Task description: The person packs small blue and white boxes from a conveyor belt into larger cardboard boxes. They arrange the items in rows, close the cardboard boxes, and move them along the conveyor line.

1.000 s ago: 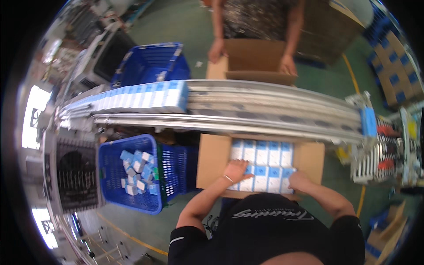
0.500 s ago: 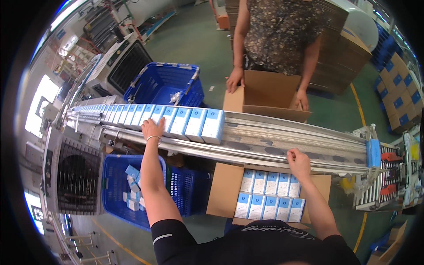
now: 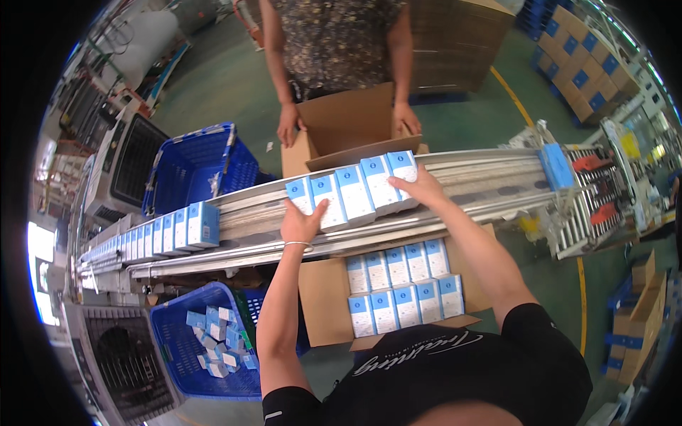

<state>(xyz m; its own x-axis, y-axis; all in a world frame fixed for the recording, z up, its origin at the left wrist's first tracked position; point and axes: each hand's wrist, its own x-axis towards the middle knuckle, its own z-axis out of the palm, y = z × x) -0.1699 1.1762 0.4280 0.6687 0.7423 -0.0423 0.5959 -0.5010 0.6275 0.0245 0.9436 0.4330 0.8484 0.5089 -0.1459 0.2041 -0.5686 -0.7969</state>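
Observation:
A row of several blue-and-white small boxes (image 3: 353,193) is pressed together between my two hands over the conveyor (image 3: 483,177). My left hand (image 3: 302,224) grips its left end, thumb and fingers apart around the first box. At the right end my right hand (image 3: 423,187) holds the last box, with the thumb on its front. The boxes lean a little, and I cannot tell whether their bottoms touch the belt. Close to my body stands an open carton (image 3: 323,302) holding two rows of the same boxes (image 3: 405,307).
More boxes (image 3: 202,226) queue on the conveyor to the left. Across it, a person's hands (image 3: 290,124) rest on another open carton (image 3: 348,128). A blue basket (image 3: 202,167) stands beyond the belt; a nearer blue basket (image 3: 206,387) contains loose boxes. A blue block (image 3: 556,167) sits at the conveyor's right end.
Several boxes have left the front of the queue and moved right along the conveyor between my hands. My right hand has come up onto their right end. The view has shifted right.

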